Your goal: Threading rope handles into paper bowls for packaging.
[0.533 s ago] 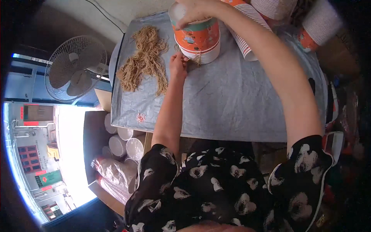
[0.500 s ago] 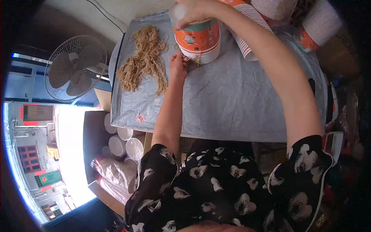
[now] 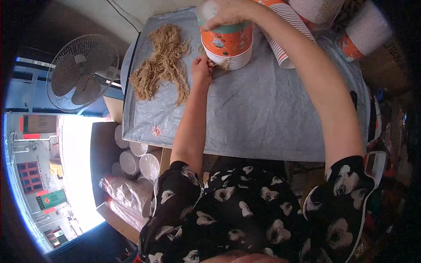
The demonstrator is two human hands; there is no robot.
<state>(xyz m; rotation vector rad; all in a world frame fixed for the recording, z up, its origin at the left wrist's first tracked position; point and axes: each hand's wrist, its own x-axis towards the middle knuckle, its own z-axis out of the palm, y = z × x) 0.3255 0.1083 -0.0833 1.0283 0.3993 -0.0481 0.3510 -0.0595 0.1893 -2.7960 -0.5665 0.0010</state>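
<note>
An orange, green and white paper bucket [image 3: 228, 41] stands upright at the table's far side, several white rims stacked at its base. Across its top lies my right hand [image 3: 231, 12], thumb bent over the near rim and the other fingers partly out of sight, gripping it. Low at the bucket's left side, my left hand [image 3: 202, 69] is closed in a pinch on a strand of tan twine [image 3: 225, 65], which shows as a small tuft against the base. A loose bundle of tan twine [image 3: 164, 65] lies left of my left forearm.
A grey cloth covers the table [image 3: 263, 127]. Stacked paper buckets [image 3: 285, 39] lie right of the upright one, with another stack [image 3: 366, 33] at the far right. A fan [image 3: 83, 72] stands left. Below the table's left edge is a carton of wrapped white tubs [image 3: 129, 162].
The view has shifted slightly. My right hand stays on the bucket's rim and my left hand stays pinched at its base; the bucket is still upright.
</note>
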